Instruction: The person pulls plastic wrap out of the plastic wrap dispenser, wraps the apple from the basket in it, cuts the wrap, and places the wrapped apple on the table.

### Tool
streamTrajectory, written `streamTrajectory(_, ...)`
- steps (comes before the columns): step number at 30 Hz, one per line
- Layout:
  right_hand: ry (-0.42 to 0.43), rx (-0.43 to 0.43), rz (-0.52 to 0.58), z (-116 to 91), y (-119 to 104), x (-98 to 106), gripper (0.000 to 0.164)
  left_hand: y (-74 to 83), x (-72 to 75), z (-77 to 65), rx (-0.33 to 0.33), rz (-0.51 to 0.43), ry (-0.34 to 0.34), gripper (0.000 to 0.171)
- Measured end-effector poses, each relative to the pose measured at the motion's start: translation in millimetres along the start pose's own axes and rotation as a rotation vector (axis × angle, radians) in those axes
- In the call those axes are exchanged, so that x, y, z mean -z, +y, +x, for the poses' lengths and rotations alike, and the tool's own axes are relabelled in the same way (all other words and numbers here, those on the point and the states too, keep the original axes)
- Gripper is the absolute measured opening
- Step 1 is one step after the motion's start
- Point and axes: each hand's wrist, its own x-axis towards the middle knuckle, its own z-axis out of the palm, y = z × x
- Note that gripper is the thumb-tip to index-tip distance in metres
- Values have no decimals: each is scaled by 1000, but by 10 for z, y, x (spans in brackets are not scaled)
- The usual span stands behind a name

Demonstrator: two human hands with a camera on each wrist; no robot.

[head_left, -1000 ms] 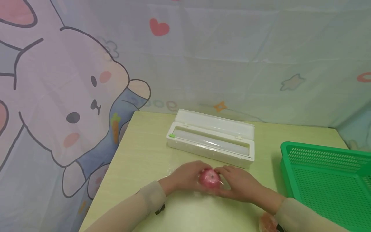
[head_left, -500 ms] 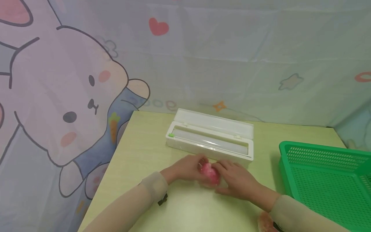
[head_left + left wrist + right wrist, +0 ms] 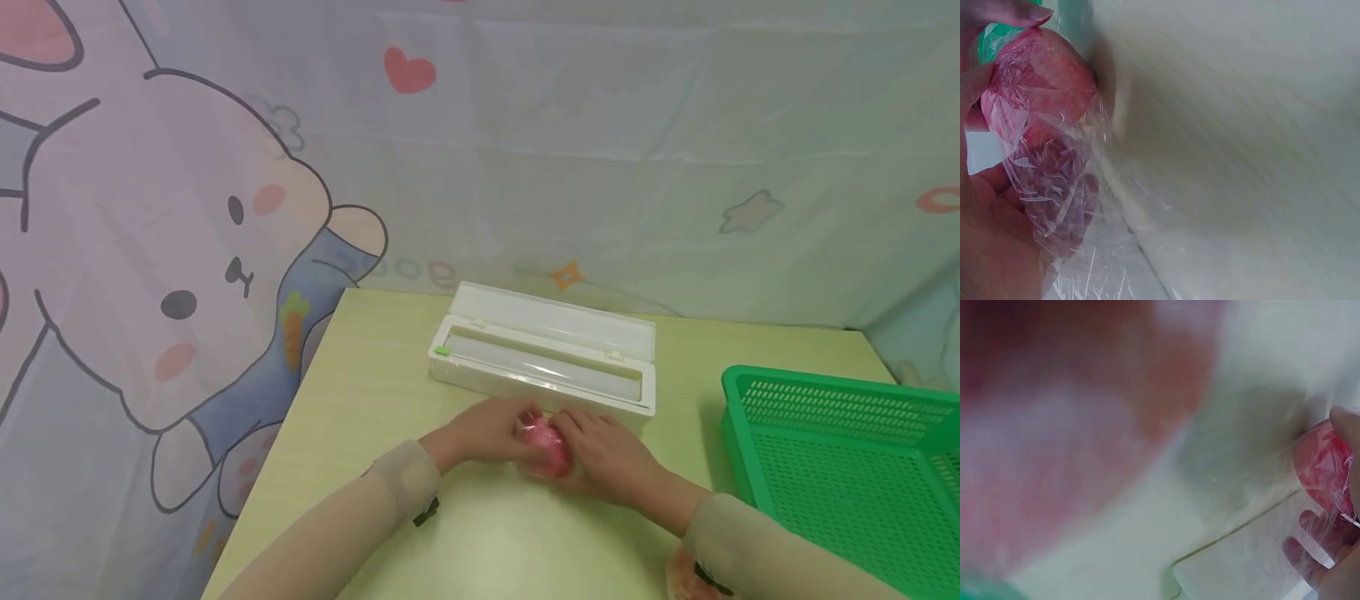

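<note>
A red apple in crinkled clear plastic wrap is between both hands, close in front of a white cling-film dispenser. My left hand holds it from the left, its fingers at the far side. From the right, my right hand grips the apple, thumb on the near side. In the left wrist view, loose film trails from the apple over the fingers and down toward the bottom edge. The dispenser's lid stands raised, with a film roll inside and a green slider at its left end. The apple's underside is hidden.
A green plastic basket stands at the right of the pale table. By the right sleeve lies a reddish wrapped thing, partly covered; it looms blurred in the right wrist view. A printed cloth hangs behind the table.
Both hands have moved the apple slightly away from me, toward the dispenser, and tilted it, so its stem end no longer faces up. The right hand shifted its hold on it.
</note>
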Motion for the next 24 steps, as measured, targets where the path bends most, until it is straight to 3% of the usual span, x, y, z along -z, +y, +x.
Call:
streamTrajectory(7,-12,12,31,13,43,25,64,83,28,-9,-45,211,39,55)
streamTrajectory(12,-36,2,99,31,76,44,68,70,-18,-40,-117,402,140,61)
streamTrajectory(17,-57,-24,144,37,98,60,72,39,-87,-111,-205,479,249,67)
streamTrajectory(20,-59,-39,173,41,102,65,72,41,-123,-150,-248,526,262,69)
streamTrajectory(24,-55,-40,194,50,95,68,68,39,-183,-176,-250,601,268,74)
